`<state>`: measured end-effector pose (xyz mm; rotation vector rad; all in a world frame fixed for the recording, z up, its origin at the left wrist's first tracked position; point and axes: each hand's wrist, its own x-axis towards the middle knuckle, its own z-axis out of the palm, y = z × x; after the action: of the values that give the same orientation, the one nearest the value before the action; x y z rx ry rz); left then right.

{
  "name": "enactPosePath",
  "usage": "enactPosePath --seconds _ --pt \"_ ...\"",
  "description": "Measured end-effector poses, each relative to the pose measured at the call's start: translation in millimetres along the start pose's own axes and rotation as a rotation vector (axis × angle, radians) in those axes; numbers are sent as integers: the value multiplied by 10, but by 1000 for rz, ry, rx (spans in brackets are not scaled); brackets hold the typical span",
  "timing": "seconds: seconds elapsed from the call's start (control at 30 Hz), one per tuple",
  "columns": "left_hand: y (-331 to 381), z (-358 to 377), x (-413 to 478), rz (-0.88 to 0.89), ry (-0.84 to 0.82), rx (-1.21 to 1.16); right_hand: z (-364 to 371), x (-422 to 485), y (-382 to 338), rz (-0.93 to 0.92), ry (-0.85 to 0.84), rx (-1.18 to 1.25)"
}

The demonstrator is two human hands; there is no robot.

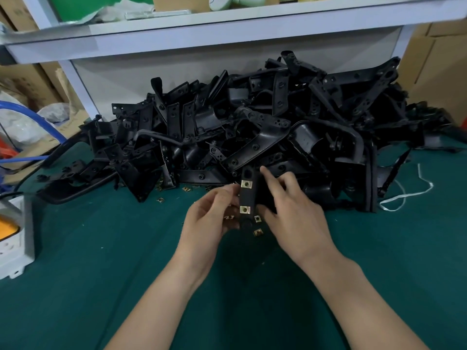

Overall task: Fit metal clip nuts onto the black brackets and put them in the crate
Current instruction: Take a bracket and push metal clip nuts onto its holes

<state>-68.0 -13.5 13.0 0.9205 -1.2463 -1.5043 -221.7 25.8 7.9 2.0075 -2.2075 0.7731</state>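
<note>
A narrow black bracket (247, 198) stands upright between my hands, just in front of the pile. Two brass clip nuts sit on it, one near the top (246, 184) and one lower down (245, 209). My left hand (212, 215) pinches the bracket's left edge with fingers and thumb. My right hand (293, 210) is at the bracket's right side, index finger raised and pointing up; its grip on the bracket is hidden. Loose clip nuts (258, 232) lie on the green mat under the hands. No crate shows.
A big heap of black brackets (252, 127) fills the mat's far half, against a white shelf unit (177, 44). More loose nuts (187, 189) lie at the heap's foot. A white and orange box (15, 236) sits at left, blue hose (38, 117) behind it, white string (404, 195) at right.
</note>
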Motion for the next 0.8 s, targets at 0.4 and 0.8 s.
enactPosePath --seconds 0.4,0.8 --pt "5 -154 52 -49 -188 10 -9 -4 21 -81 12 15" --pt "-31 -151 51 12 -157 121 19 -10 20 -93 26 0"
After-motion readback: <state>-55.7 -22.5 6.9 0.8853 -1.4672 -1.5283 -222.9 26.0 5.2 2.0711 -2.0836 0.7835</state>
